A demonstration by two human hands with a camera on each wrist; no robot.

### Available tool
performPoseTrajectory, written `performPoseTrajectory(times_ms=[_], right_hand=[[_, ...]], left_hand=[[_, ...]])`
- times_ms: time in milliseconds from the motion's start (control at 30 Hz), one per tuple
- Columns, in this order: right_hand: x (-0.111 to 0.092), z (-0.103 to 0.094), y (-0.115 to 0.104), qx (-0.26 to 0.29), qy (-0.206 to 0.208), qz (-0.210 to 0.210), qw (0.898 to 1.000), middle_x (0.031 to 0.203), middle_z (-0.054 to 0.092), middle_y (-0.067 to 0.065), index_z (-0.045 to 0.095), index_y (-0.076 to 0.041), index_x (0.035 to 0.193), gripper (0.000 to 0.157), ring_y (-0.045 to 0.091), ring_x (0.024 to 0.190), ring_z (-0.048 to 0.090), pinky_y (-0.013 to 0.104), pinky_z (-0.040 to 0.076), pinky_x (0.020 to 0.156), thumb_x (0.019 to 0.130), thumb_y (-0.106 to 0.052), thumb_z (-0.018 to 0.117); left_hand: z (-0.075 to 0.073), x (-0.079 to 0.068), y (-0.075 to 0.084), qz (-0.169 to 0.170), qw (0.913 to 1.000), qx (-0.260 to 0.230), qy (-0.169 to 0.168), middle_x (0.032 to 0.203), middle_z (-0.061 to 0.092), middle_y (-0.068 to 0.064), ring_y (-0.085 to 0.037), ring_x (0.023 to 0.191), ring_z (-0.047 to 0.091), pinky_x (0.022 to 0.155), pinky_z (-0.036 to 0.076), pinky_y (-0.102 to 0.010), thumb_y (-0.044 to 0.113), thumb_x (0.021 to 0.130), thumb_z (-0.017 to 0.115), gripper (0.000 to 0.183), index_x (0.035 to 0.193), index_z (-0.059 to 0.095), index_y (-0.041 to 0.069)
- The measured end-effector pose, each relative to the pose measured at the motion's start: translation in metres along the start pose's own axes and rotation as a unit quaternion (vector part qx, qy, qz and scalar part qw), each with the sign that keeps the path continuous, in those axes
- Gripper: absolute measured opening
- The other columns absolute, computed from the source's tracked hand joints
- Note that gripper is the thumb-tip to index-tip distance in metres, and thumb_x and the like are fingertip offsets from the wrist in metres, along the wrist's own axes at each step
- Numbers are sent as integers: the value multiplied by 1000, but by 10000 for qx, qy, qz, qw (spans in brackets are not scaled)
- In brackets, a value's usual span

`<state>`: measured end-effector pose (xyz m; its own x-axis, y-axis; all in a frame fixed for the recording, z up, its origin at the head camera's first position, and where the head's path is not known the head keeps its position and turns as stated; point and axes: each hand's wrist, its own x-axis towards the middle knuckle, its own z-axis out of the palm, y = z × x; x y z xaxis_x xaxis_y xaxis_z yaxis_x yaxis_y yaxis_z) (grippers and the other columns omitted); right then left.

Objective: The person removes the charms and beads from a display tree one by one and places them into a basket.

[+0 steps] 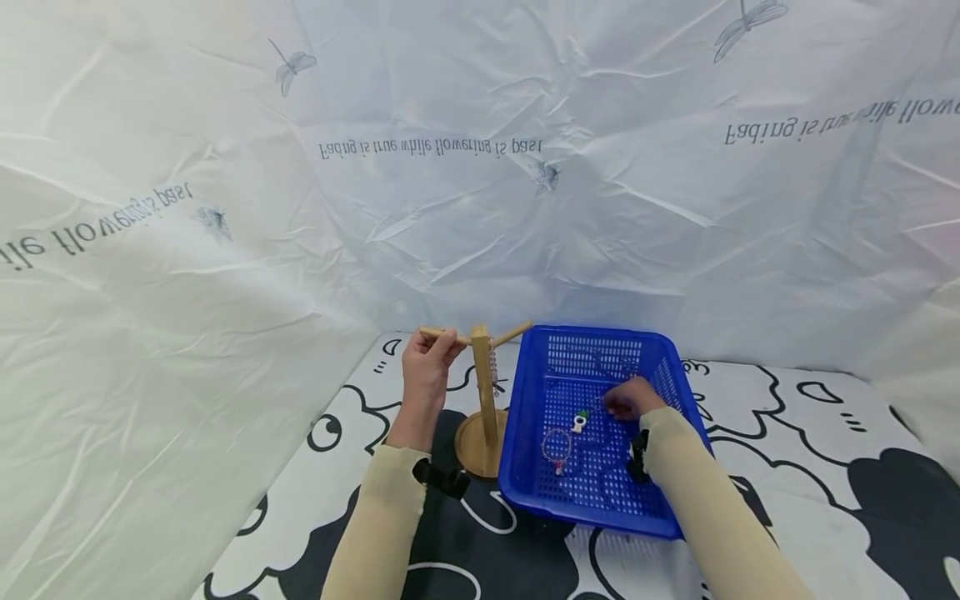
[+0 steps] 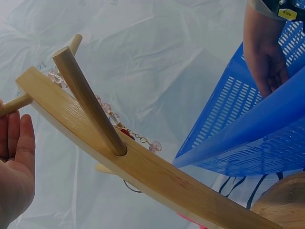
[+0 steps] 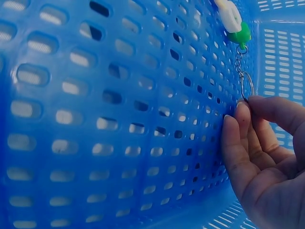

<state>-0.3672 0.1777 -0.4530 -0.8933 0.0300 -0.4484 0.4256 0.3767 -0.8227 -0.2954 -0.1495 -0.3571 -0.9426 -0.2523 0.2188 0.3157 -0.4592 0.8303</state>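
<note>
A wooden stand (image 1: 486, 383) with slanted pegs rises from a round base, left of the blue basket. My left hand (image 1: 425, 371) grips its left peg (image 2: 16, 105) with thumb and fingers. From another peg hangs a bracelet of clear pink beads (image 2: 108, 109). Inside the basket, my right hand (image 1: 632, 398) pinches the metal ring end of a keychain (image 3: 245, 83) between thumb and fingertips. A small white and green figure (image 3: 234, 24) is attached by its chain and lies against the basket's floor.
The blue plastic basket (image 1: 513, 450) has perforated walls around the right hand. A thin round bracelet (image 1: 557, 446) with a pink charm lies in it. Both stand on a black-and-white patterned cloth (image 1: 780, 483). White printed sheeting (image 1: 480, 225) hangs behind and at the sides.
</note>
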Motion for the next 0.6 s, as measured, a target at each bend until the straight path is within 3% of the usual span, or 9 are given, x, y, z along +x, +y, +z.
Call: performPoseTrajectory(times_ms=[300, 600], right_hand=[[-8, 3, -3, -24, 90, -52, 9999, 66, 61, 2, 62, 4, 88, 6, 11, 62, 62, 24, 60, 60, 94, 2, 61], [-11, 7, -5, -597, 474, -334, 9965, 70, 65, 5, 66, 11, 96, 11, 13, 65, 65, 28, 63, 64, 89, 2, 64]], left_hand=[[-3, -2, 1, 58, 9999, -118, -76, 78, 65, 4, -5, 72, 70, 77, 62, -18, -5, 97, 58, 20, 87, 60, 12], [-1, -1, 0, 43, 9999, -133, -96, 78, 65, 3, -5, 72, 71, 78, 63, -18, -5, 97, 58, 21, 86, 60, 12]])
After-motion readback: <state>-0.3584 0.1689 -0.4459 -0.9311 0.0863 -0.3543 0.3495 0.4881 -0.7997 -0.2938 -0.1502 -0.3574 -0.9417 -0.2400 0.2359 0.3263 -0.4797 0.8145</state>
